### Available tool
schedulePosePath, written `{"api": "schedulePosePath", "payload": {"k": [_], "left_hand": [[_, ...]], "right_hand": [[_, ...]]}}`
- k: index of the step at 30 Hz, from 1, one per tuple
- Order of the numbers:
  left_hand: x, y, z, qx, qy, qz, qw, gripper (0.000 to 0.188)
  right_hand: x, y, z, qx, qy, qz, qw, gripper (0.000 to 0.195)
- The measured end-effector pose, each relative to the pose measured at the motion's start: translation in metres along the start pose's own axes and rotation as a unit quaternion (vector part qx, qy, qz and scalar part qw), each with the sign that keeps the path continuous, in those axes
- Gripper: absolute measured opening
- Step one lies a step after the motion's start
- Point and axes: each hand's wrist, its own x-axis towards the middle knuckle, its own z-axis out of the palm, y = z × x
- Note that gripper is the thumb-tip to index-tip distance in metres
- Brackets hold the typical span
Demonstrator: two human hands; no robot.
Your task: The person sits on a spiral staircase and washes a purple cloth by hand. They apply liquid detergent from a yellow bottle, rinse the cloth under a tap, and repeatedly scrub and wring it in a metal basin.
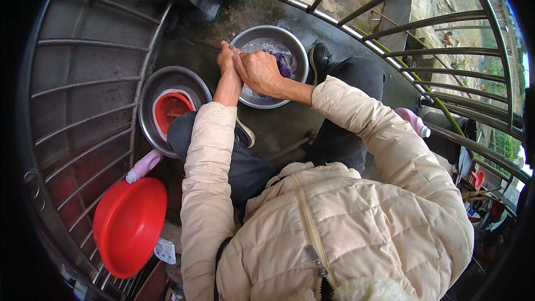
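A round metal basin (304,50) stands on the wet floor before me, holding water. A purple cloth (285,67) lies wet inside it, partly covered by my right hand. My left hand (228,62) is at the basin's left rim, its fingers pointing away from me. Pressed against it is my right hand (262,72), curled, with its knuckles up over the basin. Something small and greyish shows at the fingertips where the hands meet. What lies between the palms is hidden, so I cannot tell whether either hand grips anything.
Left of my hands, a second metal basin (147,104) holds a red plastic container (169,106). A pink bottle (144,166) lies near a tilted red basin (131,230). Another pink bottle (411,121) is at right. Metal railings (439,52) enclose both sides.
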Motion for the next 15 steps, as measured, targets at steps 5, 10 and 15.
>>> {"api": "schedulePosePath", "payload": {"k": [5, 10, 15], "left_hand": [[-0.034, -0.029, 0.039, 0.065, 0.058, -0.002, 0.996, 0.043], [-0.032, -0.006, 0.029, -0.040, -0.083, -0.008, 0.996, 0.035], [-0.051, -0.010, 0.053, -0.002, 0.016, -0.048, 0.999, 0.032]], "right_hand": [[0.027, 0.040, -0.003, -0.056, 0.042, 0.045, 0.997, 0.044], [0.008, 0.011, -0.011, 0.011, 0.031, -0.010, 0.999, 0.037], [0.020, 0.025, -0.016, -0.047, 0.036, 0.013, 0.998, 0.038]]}}
